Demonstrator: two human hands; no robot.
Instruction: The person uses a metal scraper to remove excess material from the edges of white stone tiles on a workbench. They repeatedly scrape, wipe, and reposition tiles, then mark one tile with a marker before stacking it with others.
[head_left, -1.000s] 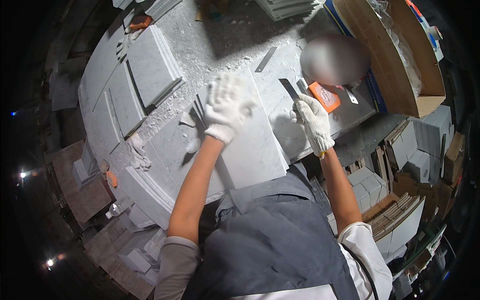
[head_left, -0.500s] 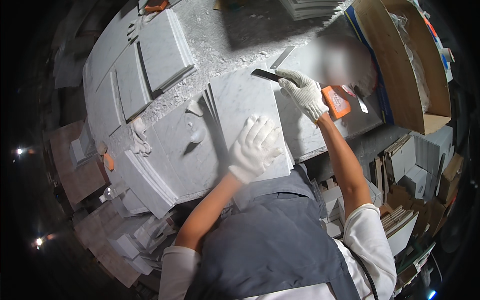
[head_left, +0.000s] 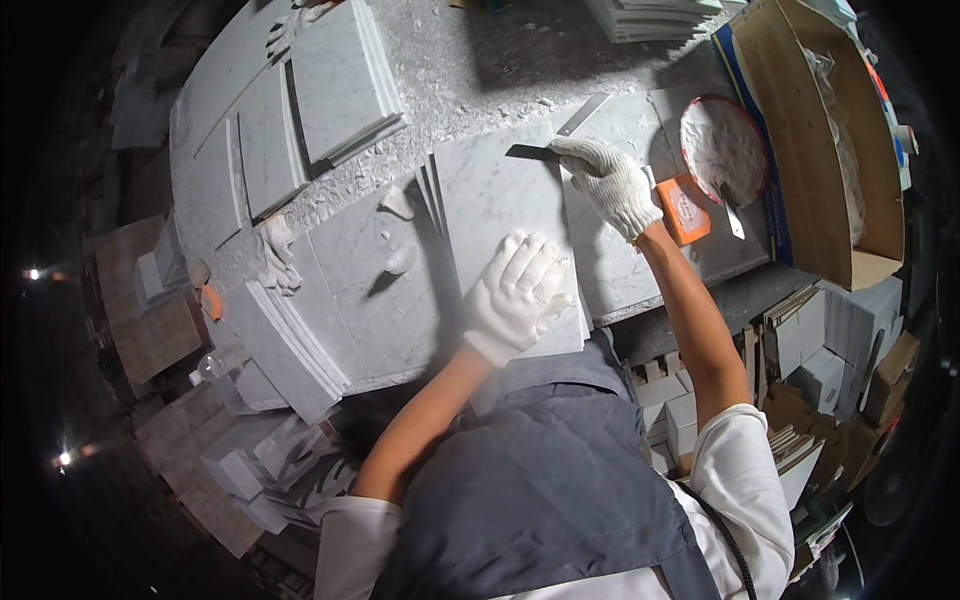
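Observation:
A stack of white, grey-veined marble tiles (head_left: 495, 190) lies in front of me on the work table. My left hand (head_left: 518, 292), in a white knitted glove, rests flat on the top tile with its fingers stretched out. In a matching glove, my right hand (head_left: 610, 185) grips a flat black blade (head_left: 532, 153) over the stack's far right corner. Its handle end is hidden in the glove. Just beyond the blade, a metal strip (head_left: 583, 113) lies on the slab. An orange block (head_left: 684, 209) with printing sits right of my right wrist.
A red-rimmed tub (head_left: 722, 140) of white paste holds a putty knife (head_left: 735, 220). Right of it stands an open cardboard box (head_left: 800, 130). More tile stacks (head_left: 340, 80) lie at far left. A glove (head_left: 278, 258) and a small clear round container (head_left: 400, 258) are left of my stack.
The view has shifted slightly, so the tile stack and table sit a little differently in it. My left hand still lies flat, and the right hand keeps hold of the black blade.

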